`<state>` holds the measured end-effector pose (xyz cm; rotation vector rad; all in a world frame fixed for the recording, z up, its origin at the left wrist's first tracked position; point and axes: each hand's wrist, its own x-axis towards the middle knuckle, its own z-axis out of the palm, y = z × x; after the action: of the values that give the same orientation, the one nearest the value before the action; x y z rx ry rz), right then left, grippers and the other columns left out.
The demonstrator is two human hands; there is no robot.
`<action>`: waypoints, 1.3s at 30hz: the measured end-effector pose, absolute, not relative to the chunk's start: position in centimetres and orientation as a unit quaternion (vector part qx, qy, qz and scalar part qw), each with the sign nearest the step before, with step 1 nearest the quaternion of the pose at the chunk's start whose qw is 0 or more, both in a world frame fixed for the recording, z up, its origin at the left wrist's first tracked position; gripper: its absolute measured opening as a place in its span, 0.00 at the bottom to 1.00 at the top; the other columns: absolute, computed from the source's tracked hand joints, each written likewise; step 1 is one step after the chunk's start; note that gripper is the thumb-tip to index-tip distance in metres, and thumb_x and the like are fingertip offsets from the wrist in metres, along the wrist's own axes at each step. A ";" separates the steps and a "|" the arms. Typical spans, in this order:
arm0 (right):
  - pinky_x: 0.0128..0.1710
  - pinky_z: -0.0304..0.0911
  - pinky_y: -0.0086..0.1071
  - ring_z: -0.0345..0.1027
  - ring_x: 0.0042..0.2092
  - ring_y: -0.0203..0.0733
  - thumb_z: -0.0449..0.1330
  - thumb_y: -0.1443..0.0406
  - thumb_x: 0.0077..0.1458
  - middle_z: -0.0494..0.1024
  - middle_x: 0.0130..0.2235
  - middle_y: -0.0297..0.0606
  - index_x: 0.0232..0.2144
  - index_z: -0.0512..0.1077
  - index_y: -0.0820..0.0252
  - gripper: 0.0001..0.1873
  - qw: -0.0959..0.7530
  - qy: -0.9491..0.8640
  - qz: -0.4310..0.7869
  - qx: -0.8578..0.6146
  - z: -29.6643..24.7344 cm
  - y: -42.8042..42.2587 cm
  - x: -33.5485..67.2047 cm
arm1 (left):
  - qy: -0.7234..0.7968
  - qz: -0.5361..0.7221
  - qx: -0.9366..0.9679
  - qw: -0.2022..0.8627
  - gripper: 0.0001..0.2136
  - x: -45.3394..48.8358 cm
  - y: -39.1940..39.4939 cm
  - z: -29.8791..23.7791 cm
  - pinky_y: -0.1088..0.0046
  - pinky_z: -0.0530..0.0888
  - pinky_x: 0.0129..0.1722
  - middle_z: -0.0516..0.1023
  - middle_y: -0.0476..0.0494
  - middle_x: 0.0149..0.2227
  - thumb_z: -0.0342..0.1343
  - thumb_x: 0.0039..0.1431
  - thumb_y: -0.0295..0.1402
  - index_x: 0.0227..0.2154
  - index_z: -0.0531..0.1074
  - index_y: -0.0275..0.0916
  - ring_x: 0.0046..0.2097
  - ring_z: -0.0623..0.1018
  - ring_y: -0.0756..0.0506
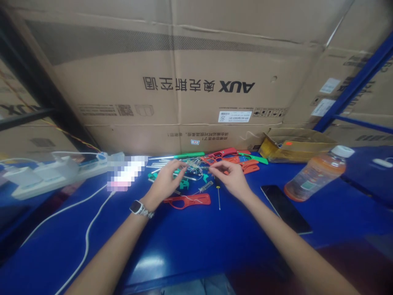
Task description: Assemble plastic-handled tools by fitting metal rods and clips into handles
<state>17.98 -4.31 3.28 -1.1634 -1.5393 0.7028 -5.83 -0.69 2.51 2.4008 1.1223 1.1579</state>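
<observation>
My left hand (pixel 167 178), with a watch on its wrist, and my right hand (pixel 231 177) reach out over a blue table (pixel 190 241). Both pinch at a small tangle of thin wires (pixel 194 165) held between them above a pile of tools. Their fingertips are closed on the wires. Under the hands lie red plastic tool handles (pixel 188 200), green plastic pieces (pixel 184 183), several metal rods (pixel 159 166) and a green-handled screwdriver (pixel 184 155). A thin metal pin (pixel 219 197) lies just below my right hand.
A black phone (pixel 285 208) lies face up to the right, beside a tilted orange drink bottle (pixel 316 172). A small open cardboard box (pixel 296 143) stands behind them. A white power strip (pixel 46 176) with chargers and a white cable (pixel 89 233) occupy the left. Big cardboard boxes (pixel 184 82) wall off the back.
</observation>
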 end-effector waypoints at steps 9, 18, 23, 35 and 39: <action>0.37 0.70 0.37 0.76 0.34 0.43 0.65 0.58 0.52 0.83 0.34 0.38 0.34 0.80 0.57 0.10 0.456 -0.682 0.320 -0.474 0.7 -5.7 16.9 | 0.432 0.384 0.797 0.178 0.11 -9.7 -3.1 2.6 0.69 0.76 0.37 0.79 0.43 0.41 0.50 0.64 0.34 0.47 0.71 0.40 0.42 0.78 0.44; 0.42 0.67 0.37 0.76 0.39 0.43 0.63 0.61 0.56 0.83 0.37 0.37 0.35 0.80 0.54 0.07 0.374 -0.761 0.271 -0.454 1.1 -6.7 17.6 | 0.389 0.181 0.894 0.132 0.09 -10.4 -3.0 2.0 0.59 0.70 0.49 0.78 0.46 0.43 0.59 0.58 0.29 0.40 0.78 0.45 0.48 0.75 0.40; 0.41 0.67 0.37 0.75 0.38 0.43 0.63 0.61 0.56 0.82 0.37 0.37 0.36 0.80 0.55 0.07 0.367 -0.773 0.266 -0.443 1.1 -6.4 17.4 | 0.367 0.160 0.906 0.138 0.07 -9.9 -2.7 1.9 0.64 0.71 0.46 0.79 0.45 0.42 0.56 0.62 0.30 0.39 0.78 0.44 0.45 0.77 0.42; 0.45 0.69 0.40 0.76 0.42 0.44 0.62 0.61 0.58 0.82 0.39 0.38 0.38 0.80 0.54 0.08 0.361 -0.783 0.270 -0.430 1.3 -6.0 19.4 | 0.363 0.191 0.881 0.234 0.09 -10.3 -3.1 2.9 0.68 0.73 0.42 0.75 0.42 0.40 0.52 0.65 0.32 0.39 0.77 0.39 0.39 0.76 0.46; 0.44 0.70 0.40 0.75 0.41 0.44 0.62 0.61 0.58 0.82 0.39 0.39 0.38 0.80 0.54 0.08 0.363 -0.790 0.265 -0.417 1.2 -6.0 19.4 | 0.371 0.189 0.872 0.257 0.08 -10.1 -3.2 3.3 0.67 0.73 0.42 0.75 0.42 0.40 0.53 0.65 0.32 0.39 0.77 0.37 0.39 0.75 0.45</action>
<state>19.43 -6.04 1.21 -1.0744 -2.0336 0.6831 -10.14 -3.24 3.27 2.3658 1.0073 0.5118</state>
